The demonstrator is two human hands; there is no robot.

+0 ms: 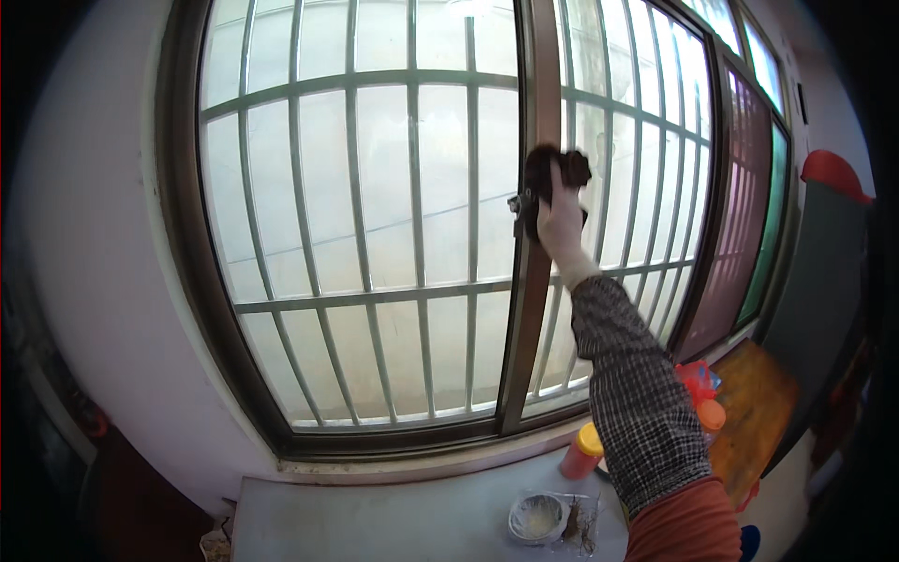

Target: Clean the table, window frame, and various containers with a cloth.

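Observation:
My right hand (pixel 562 223) reaches up and forward to the sliding window, its arm in a checked sleeve cover over an orange-red sleeve. The fingers are closed on a bunched dark brown cloth (pixel 540 173), which lies against the brown upright window frame (pixel 542 84) between the panes. A small metal window latch (pixel 517 202) sits just left of the cloth. Behind the glass pane (pixel 384 225) runs a grid of metal bars. My left hand is out of view.
Below the window stands a pale table (pixel 375 520) with a plastic-wrapped bowl (pixel 537 518) and a yellow-lidded jar (pixel 582 452). An orange-lidded jar (pixel 712 415) and a wooden board (pixel 760 403) are at the right. A tall grey object with a red top (pixel 835 173) stands farther right.

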